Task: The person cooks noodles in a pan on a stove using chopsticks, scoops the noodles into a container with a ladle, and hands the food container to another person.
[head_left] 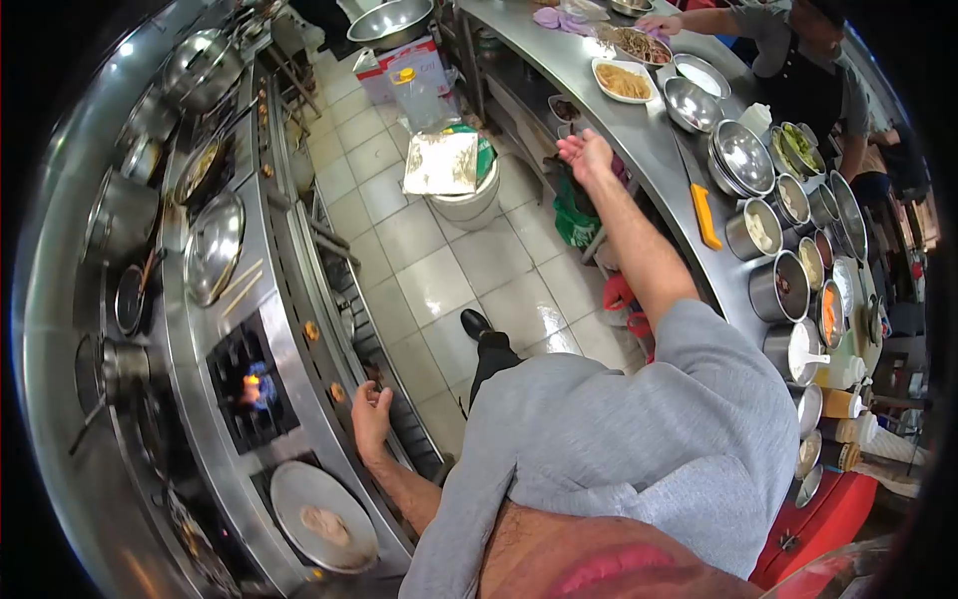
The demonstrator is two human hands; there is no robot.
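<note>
My left hand is at the front edge of the stove, beside an orange knob; its fingers are slightly curled and apart, and I see nothing in it. A lit burner lies farther left, and a pan with pale food sits below it. My right hand reaches out near the edge of the steel counter, palm up, fingers apart, holding nothing visible. Close by on the counter are a white dish of shredded food and a knife with a yellow handle.
A white bucket with a foil-like sheet on it stands on the tiled floor. Metal pots and bowls line the counter. Another person stands across it. A wok lid rests on the stove.
</note>
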